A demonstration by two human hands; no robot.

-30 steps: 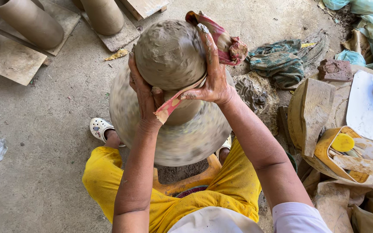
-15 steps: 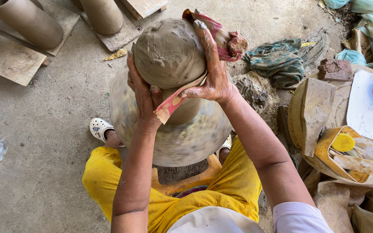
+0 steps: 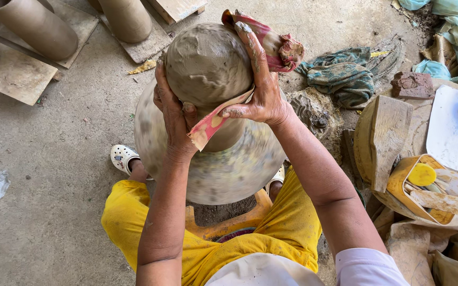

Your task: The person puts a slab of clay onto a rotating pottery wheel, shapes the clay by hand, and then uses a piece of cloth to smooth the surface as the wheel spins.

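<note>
Concrete floor, clay cylinders [image 3: 33, 24] at top-left corner. Wet clay lump [image 3: 207, 63] sits centred on blurred wheel disc [image 3: 213, 164]. Left hand [image 3: 173, 114] cups its side; right hand [image 3: 260, 90] presses red cloth [image 3: 268, 45] on it. Likely heavy, soft, slippery: support low, both sides.

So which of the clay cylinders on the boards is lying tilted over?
The clay cylinder at far upper left, leaning diagonally across its board. The upright cylinder near top centre stands straight.
</note>
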